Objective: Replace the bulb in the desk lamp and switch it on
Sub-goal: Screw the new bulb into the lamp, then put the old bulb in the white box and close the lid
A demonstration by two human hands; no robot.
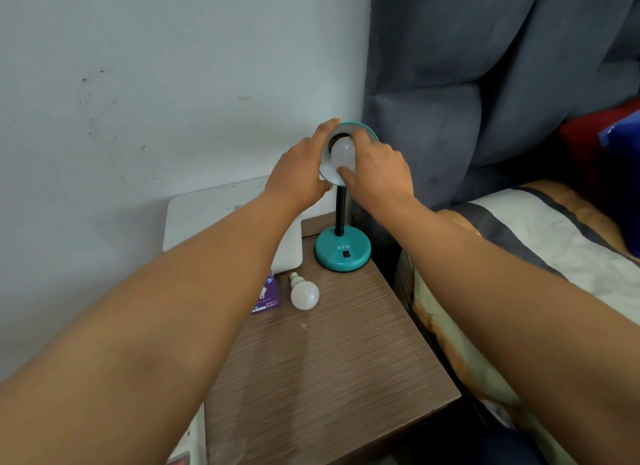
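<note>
Evidently, head view: left hand [298, 174] clasped teal shade [363, 128] rim of desk lamp [343, 248]; right hand [375, 168] pinched bulb [343, 151] seated in socket. Second bulb [304, 294] lay loose on table [329, 360] near base. Risks: cross-threading if twisted askew; gooseneck flexing, base tipping; loose bulb rolling off edge. Switch untouched.

Legible mark: "ATN" in white caps on teal lamp base [342, 249], top face, at far right corner of bedside table [329, 360]. Purple card [266, 295] near table's left edge carries print, too small and blurred to read.
</note>
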